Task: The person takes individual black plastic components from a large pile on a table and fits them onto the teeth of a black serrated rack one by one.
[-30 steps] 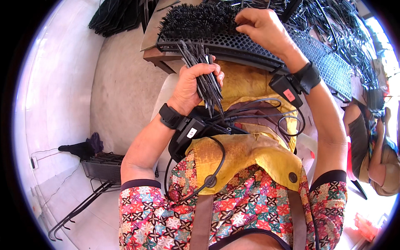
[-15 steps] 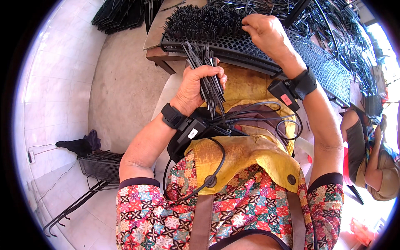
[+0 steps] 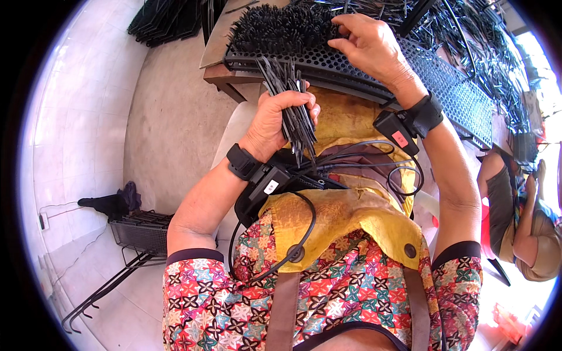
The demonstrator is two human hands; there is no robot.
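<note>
My left hand (image 3: pixel 269 120) is closed round a bundle of thin dark strips (image 3: pixel 300 131), which stick out above and below the fist. Up and to the right, my right hand (image 3: pixel 374 54) hovers over a black perforated rack (image 3: pixel 433 76), its thumb and forefinger apart with nothing visible between them. Beside those fingertips, many thin black pieces (image 3: pixel 281 29) stand upright and tightly packed in the rack's left part. Whether the right fingertips touch any of these pieces I cannot tell.
Loose dark strips (image 3: pixel 492 58) lie heaped behind the rack. Black racks (image 3: pixel 167 20) are stacked at the far left. A mesh basket (image 3: pixel 140 237) on a metal frame stands at the left. Cables (image 3: pixel 404 175) loop across my lap. Another person (image 3: pixel 530 234) sits at the right.
My right thumb and forefinger have parted from a pinch, and the hand has shifted slightly left and down. My left hand keeps the bundle in almost the same place.
</note>
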